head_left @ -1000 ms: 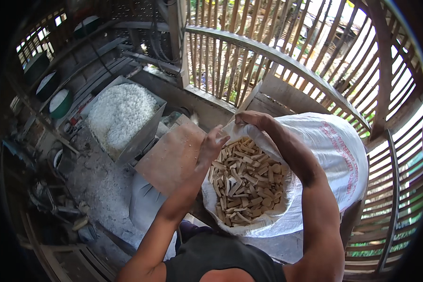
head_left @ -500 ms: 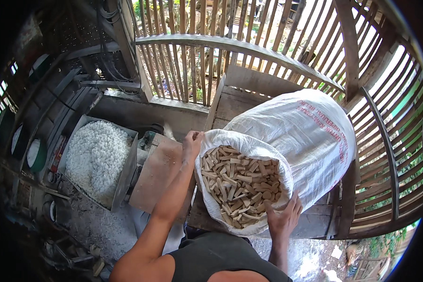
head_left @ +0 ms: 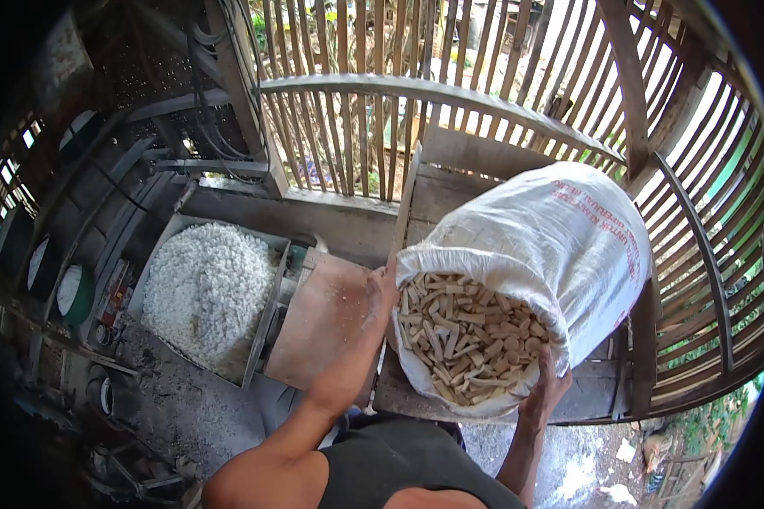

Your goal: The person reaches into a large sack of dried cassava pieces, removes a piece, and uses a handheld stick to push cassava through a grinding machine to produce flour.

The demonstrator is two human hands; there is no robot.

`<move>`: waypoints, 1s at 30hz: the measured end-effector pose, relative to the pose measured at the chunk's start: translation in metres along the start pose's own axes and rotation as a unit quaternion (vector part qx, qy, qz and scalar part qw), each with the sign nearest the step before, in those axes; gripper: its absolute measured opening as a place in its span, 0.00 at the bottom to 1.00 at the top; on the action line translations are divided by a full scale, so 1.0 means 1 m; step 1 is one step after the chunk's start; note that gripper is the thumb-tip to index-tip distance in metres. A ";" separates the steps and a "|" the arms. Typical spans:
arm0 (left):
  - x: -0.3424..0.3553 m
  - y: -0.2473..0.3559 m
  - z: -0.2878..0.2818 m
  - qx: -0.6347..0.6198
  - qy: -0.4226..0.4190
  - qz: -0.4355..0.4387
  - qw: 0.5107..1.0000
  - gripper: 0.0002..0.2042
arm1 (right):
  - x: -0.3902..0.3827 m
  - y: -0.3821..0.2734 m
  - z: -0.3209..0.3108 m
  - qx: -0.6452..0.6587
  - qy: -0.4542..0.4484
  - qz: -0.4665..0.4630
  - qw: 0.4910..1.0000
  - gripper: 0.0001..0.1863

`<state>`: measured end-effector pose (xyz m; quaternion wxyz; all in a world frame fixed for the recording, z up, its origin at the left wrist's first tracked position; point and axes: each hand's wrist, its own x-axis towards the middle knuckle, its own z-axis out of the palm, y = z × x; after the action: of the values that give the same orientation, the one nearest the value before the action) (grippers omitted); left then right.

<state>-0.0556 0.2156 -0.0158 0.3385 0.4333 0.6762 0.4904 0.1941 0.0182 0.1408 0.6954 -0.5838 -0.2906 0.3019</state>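
Observation:
A large white woven sack [head_left: 586, 271] lies on its side on a wooden bench, its rolled mouth toward me, full of pale dry cut pieces [head_left: 467, 339]. My left hand [head_left: 382, 288] grips the left edge of the rim, beside a light brown board [head_left: 310, 322]. My right hand [head_left: 549, 382] holds the lower right of the rim, fingers curled over it.
A square bin [head_left: 204, 297] of white crumbly material sits to the left. Green basins [head_left: 76, 301] line dark shelving at the far left. The bench has wooden back boards [head_left: 458, 148]. A slatted wall [head_left: 365, 136] runs behind and around to the right, with cables [head_left: 229, 119] on a post.
My right hand has come down from the top of the rim to its lower right, and the rim is folded outward. Since half a second ago, sack and hands sit slightly further right in view.

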 end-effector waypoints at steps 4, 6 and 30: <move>-0.012 0.034 -0.016 -0.107 -0.091 -0.035 0.989 0.31 | -0.005 -0.022 -0.009 -0.020 0.045 0.048 0.998 0.32; -0.014 0.043 -0.038 -0.193 -0.047 -0.045 0.979 0.29 | -0.002 -0.027 -0.005 -0.015 0.063 0.045 0.997 0.22; 0.043 -0.015 -0.102 0.078 0.001 -0.104 0.992 0.30 | -0.013 -0.034 -0.005 -0.028 -0.290 0.238 0.926 0.25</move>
<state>-0.1668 0.2154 -0.0018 0.3515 0.3854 0.7542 0.3989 0.1924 0.0009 0.1727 0.4719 -0.5418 -0.3401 0.6067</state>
